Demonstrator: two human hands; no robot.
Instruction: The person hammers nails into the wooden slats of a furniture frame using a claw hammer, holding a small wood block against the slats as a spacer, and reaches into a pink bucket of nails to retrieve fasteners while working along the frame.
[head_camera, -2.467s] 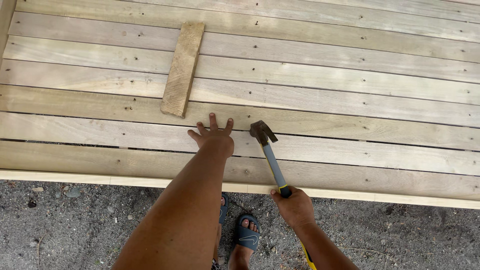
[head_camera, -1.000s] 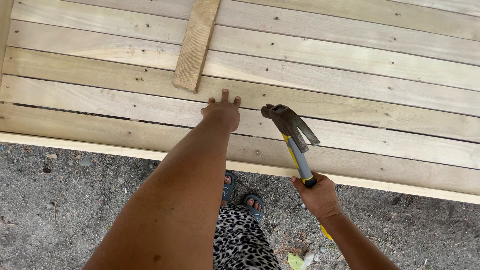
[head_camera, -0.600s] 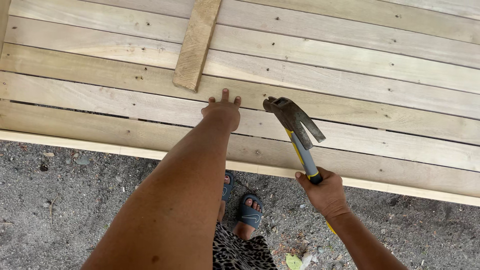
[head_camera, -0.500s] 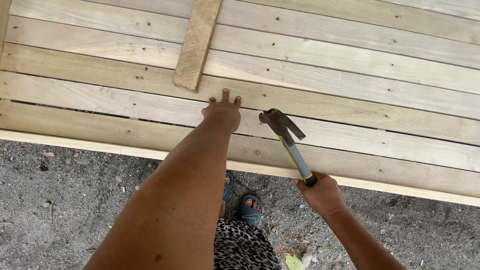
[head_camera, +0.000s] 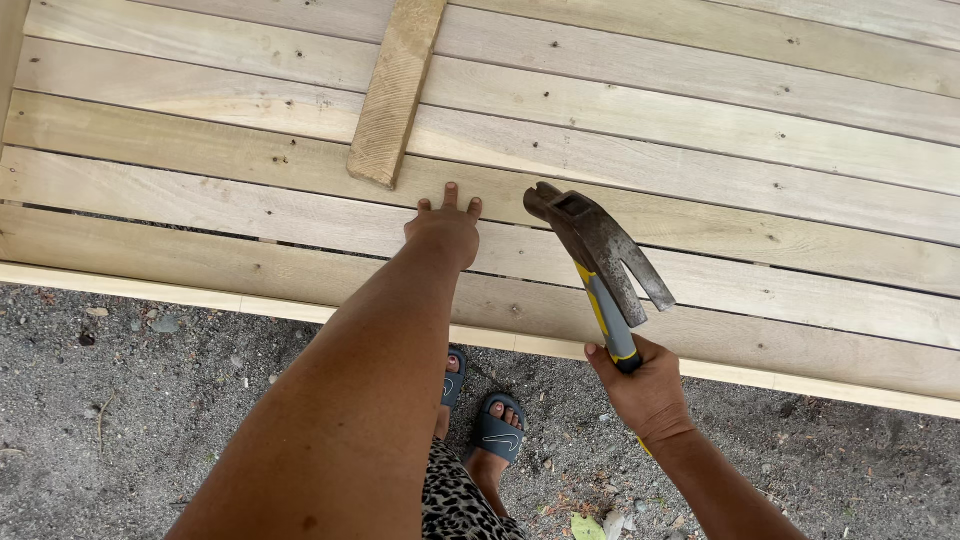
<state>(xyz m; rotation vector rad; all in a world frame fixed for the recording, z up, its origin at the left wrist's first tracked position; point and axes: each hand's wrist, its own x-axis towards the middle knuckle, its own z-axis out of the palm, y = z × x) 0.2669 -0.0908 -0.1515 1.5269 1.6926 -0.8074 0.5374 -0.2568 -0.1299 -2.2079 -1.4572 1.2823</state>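
A claw hammer (head_camera: 598, 255) is gripped by the right hand (head_camera: 648, 385), head raised above the plank deck (head_camera: 760, 190). The left hand (head_camera: 443, 230) is pressed flat, fingers spread, at its nine o'clock. A loose wood offcut (head_camera: 396, 90) lies at eleven o'clock, unobstructed.

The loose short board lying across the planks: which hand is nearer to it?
Left. The left hand rests flat just below the loose short board's lower end; the right hand grips a hammer farther off.

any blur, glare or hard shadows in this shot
Head view: soft, even daylight, no glare, no hard shadows on the plank deck; hammer head slightly blurred in the right hand; left hand sharp; the near forearm looms large from lens perspective.
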